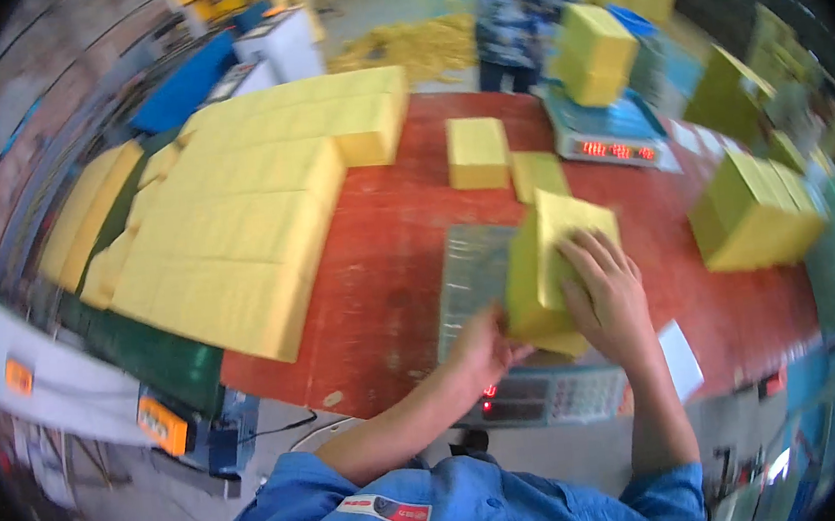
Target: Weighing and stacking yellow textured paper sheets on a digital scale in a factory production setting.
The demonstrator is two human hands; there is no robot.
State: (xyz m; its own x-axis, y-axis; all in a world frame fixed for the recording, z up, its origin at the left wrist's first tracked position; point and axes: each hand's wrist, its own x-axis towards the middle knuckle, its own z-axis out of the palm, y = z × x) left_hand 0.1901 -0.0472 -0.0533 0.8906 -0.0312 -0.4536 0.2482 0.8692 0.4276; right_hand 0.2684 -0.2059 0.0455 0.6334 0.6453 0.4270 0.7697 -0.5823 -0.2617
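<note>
A thick stack of yellow paper (pixel 538 294) stands tilted over the metal platform of a digital scale (pixel 467 271) at the table's near edge. My left hand (pixel 491 342) grips its lower left side, the fingertips partly hidden beneath it. Across its upper right side lies my right hand (pixel 610 292), fingers bent against the paper, so the stack is held between both hands. Whether the stack's bottom touches the scale is hard to tell. Farther off, a yellow block (pixel 477 152) and a thin yellow pile (pixel 539 174) lie on the red table (pixel 387 253).
Many yellow blocks (pixel 241 202) sit in rows at the left, beside a green conveyor belt (pixel 168 335). A second scale (pixel 608 127) bears tall yellow blocks (pixel 595 53); a person (pixel 519 10) in camouflage stands behind it. More yellow stacks (pixel 755 213) stand at the right edge.
</note>
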